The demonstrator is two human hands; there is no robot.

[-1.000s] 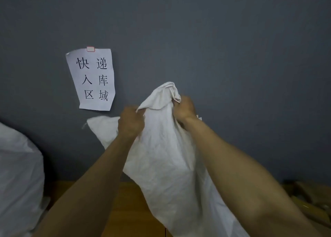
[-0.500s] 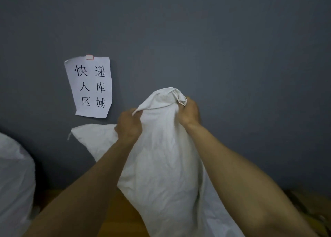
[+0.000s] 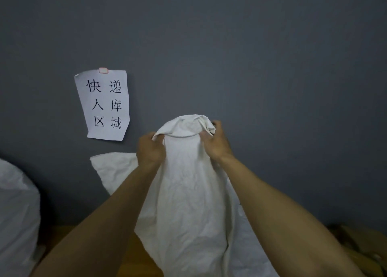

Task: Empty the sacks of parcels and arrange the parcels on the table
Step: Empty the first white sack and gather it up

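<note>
White sack (image 3: 188, 193) hangs limp, likely emptied; my left hand (image 3: 150, 148) and right hand (image 3: 216, 142) both clench its upper end; left of it, a second sack (image 3: 16, 213) looks full.

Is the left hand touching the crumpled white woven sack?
Touching. The head view shows the left hand gripping the top of the crumpled white woven sack.

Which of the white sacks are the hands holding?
The middle sack, bunched at its top between the left hand and right hand. The other sack, at the left edge, has no hand on it.
</note>
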